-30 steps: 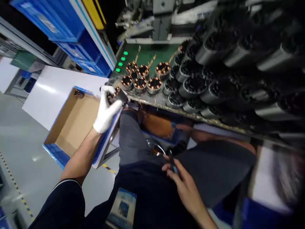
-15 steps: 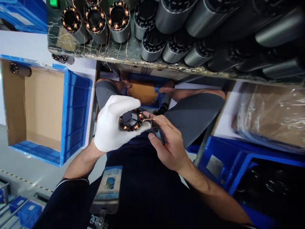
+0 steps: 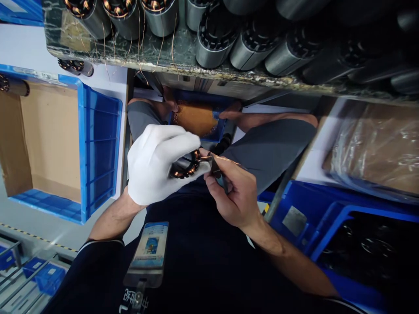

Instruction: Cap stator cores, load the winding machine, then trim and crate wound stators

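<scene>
My left hand, in a white glove, is wrapped round a motor stator with copper windings at its open end. Much of the stator's body is hidden by the glove. In my bare right hand is a pair of wire cutters with dark jaws and a teal grip; the fingers cover most of the handles. Its jaws are beside the stator's rim, close to the gloved fingertips. A thin copper wire runs from the windings past the jaws and along my right fingers.
Wound stators with trailing wires and several unwound stators stand on the worn bench. To the left is a cardboard-lined blue crate. A blue bin with dark parts and a plastic-wrapped stack are on the right.
The stator has tilted and turned toward the right, showing less of its inside. The cutters' jaws have come onto the wire beside the rim. The camera view has shifted slightly.
</scene>
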Tool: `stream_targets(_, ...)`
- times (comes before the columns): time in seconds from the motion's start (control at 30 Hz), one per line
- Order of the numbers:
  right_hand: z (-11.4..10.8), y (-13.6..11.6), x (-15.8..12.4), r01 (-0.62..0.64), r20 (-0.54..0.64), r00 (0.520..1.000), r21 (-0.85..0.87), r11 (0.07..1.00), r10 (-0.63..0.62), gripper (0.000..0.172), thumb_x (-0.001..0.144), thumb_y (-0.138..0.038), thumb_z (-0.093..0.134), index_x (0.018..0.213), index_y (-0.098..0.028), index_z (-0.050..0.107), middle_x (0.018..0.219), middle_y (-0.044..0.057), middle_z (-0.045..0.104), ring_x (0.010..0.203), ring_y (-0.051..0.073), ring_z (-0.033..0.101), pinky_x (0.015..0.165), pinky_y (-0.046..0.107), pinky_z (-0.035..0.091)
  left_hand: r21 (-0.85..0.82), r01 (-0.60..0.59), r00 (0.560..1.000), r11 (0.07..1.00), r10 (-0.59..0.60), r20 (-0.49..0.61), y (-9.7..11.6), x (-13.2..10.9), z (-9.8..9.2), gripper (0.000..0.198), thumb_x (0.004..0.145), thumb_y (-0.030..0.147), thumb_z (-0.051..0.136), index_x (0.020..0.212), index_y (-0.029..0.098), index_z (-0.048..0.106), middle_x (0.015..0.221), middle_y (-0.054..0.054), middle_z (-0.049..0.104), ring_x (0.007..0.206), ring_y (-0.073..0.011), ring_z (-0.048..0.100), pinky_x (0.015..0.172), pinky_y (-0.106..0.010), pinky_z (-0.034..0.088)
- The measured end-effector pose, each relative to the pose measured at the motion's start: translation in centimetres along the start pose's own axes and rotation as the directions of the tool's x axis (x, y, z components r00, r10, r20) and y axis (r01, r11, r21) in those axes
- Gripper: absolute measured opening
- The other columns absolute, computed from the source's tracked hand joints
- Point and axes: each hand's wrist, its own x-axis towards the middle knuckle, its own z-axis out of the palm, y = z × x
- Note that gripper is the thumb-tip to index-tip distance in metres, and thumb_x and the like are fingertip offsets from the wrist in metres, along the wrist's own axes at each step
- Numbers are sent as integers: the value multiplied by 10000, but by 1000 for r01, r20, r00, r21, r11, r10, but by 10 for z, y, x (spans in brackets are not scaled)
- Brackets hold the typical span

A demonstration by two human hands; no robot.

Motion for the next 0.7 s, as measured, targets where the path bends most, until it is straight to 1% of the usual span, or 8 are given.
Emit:
stream_targets(0.13, 6, 20, 18, -58, -18, 998, -5, 998, 58, 317, 1102, -271, 719, 1389, -217, 843, 1395, 73, 858, 1230, 273, 831, 1106, 393, 635, 256, -32, 999, 966, 28, 21, -9, 3, 3, 437, 1014, 484, 874, 1374, 306, 703, 1226, -62, 809, 1056, -293, 767, 881, -453, 624)
stream_targets(0.2, 8, 41, 31, -163, 15, 987, 31, 986, 162, 323, 1083, -314, 741, 1368, -216, 858, 1243, 54, 889, 1098, 259, 842, 1022, 383, 650, 370, 64, 992, 927, -99, 74, -19, 0, 8, 456, 1026, 460, 858, 1412, 281, 698, 1254, -78, 822, 1085, -310, 789, 909, -453, 626)
stream_targets(0.27, 9, 62, 45, -313, 97, 949, 163, 936, 301, 343, 1042, -374, 789, 1340, -219, 860, 955, 8, 847, 823, 198, 777, 809, 328, 633, 401, 161, 967, 902, -226, 119, -30, -6, 13, 519, 1022, 477, 850, 1464, 267, 677, 1293, -74, 826, 1120, -311, 811, 948, -428, 629)
stream_targets(0.37, 12, 81, 58, -504, 295, 860, 368, 781, 416, 454, 989, -570, 835, 1259, -206, 841, 749, -37, 710, 545, 120, 550, 524, 264, 463, 316, 191, 954, 929, -252, 165, -42, -16, 20, 588, 1024, 519, 818, 1516, 258, 633, 1367, -67, 815, 1188, -288, 816, 1030, -378, 613)
stream_targets(0.47, 16, 78, 62, -597, 467, 789, 431, 677, 398, 594, 946, -770, 795, 1122, -203, 820, 862, 23, 759, 576, 141, 598, 494, 285, 495, 161, 86, 967, 983, -122, 225, -43, -19, 24, 612, 1003, 585, 829, 1477, 241, 653, 1321, -95, 824, 1165, -297, 809, 1056, -408, 597)
stream_targets(0.53, 17, 71, 62, -641, 548, 752, 477, 601, 367, 573, 885, -760, 869, 1021, -208, 789, 896, 33, 753, 646, 161, 639, 531, 298, 556, 66, 2, 960, 998, -21, 280, -39, -15, 23, 606, 971, 582, 868, 1420, 222, 677, 1248, -108, 829, 1120, -310, 801, 1044, -448, 595)
stream_targets(0.63, 13, 66, 60, -629, 523, 772, 547, 552, 362, 535, 775, -591, 1034, 1042, -228, 746, 858, -21, 691, 663, 139, 601, 556, 266, 543, 17, -36, 929, 999, 27, 369, -27, -7, 9, 606, 888, 600, 927, 1323, 241, 705, 1240, -107, 810, 1126, -348, 775, 1080, -541, 584)
stream_targets(0.7, 5, 66, 57, -552, 396, 833, 549, 628, 385, 640, 689, -497, 1110, 1146, -261, 728, 884, -43, 682, 683, 134, 598, 606, 264, 548, 29, 8, 963, 1000, -16, 269, -20, -7, -5, 657, 816, 666, 952, 1293, 279, 720, 1294, -103, 779, 1209, -391, 741, 1123, -608, 565)
